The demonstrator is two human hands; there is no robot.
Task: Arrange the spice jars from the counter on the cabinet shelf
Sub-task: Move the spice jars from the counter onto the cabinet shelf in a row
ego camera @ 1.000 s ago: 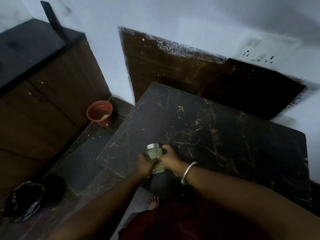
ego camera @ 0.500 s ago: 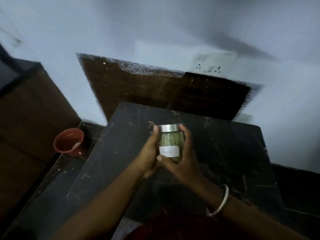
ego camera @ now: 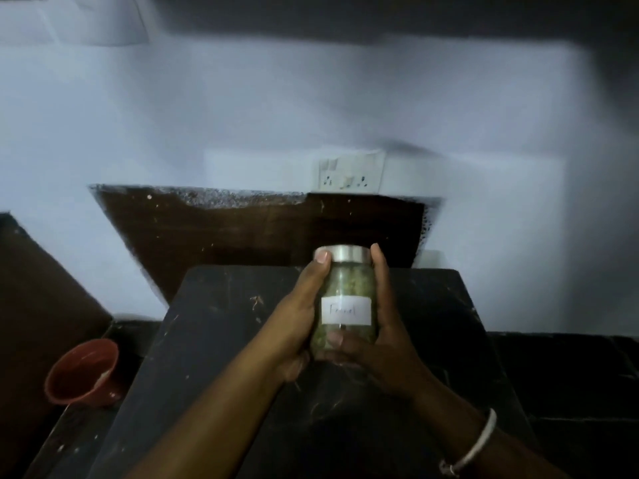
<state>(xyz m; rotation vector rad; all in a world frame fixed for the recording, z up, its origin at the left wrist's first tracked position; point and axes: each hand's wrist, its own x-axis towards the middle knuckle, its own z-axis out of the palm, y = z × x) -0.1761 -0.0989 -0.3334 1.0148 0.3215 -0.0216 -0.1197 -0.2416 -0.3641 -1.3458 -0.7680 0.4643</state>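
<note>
Bangle [ego camera: 473, 445]: pale, on the right wrist, nearest the camera.
Right hand [ego camera: 378, 350]: grips the spice jar [ego camera: 347, 285] from the right, fingers up its side, thumb across the lower front.
Left hand [ego camera: 297, 326]: grips the jar's left side, thumb tip at the silver lid [ego camera: 345, 253].
Spice jar: upright, held above the worktop [ego camera: 207, 340]; label writing blurred.
Red pot [ego camera: 83, 371]: left of the worktop, apart.
Brown panel [ego camera: 242, 229]: behind the worktop, partly hidden by the lid.
Socket plate [ego camera: 349, 176]: just above the panel.

The white label [ego camera: 346, 310] on the spice jar [ego camera: 350, 281] bears blurred handwriting, apparently "Fennel"
</note>
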